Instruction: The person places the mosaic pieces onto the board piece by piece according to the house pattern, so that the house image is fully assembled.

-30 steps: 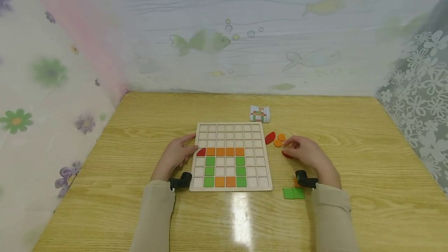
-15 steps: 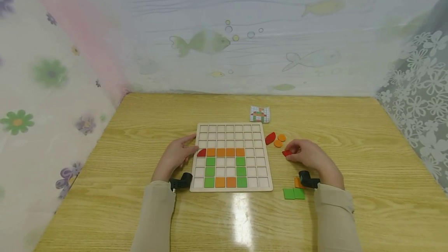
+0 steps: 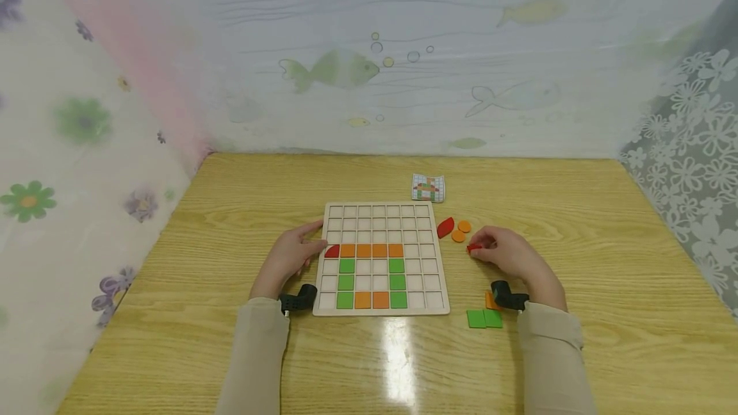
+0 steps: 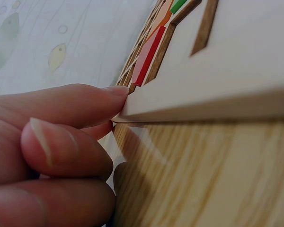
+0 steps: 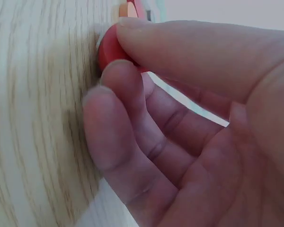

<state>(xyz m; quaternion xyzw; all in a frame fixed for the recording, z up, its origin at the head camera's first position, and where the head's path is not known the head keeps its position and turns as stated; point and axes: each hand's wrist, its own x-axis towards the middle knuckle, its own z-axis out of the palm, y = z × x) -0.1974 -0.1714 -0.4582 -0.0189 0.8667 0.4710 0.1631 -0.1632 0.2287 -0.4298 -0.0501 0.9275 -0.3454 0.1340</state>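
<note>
A pale wooden grid board [image 3: 423, 274] lies in the middle of the table, with orange, green and red tiles filling some of its squares. My left hand [image 3: 291, 253] rests at its left edge, thumb on the rim beside a red quarter-round tile [image 3: 332, 252]; in the left wrist view its lower fingers [image 4: 71, 151] bend beside the board. Right of the board, my right hand [image 3: 510, 255] pinches a small red curved tile [image 5: 112, 47] between thumb and fingertips, close over the table. The fingers hide part of this tile.
Two orange discs [image 3: 458, 235] and a red tile group [image 3: 446, 228] lie beside the board's right edge. Green squares [image 3: 484, 319] and an orange square [image 3: 491, 300], partly covered by the right wrist camera, sit nearer. A small pattern card [image 3: 428, 188] lies behind the board.
The right hand has gone from touching the red tile on the table to pinching it, turning it within the fingertips. The left hand and the board stay where they were.
</note>
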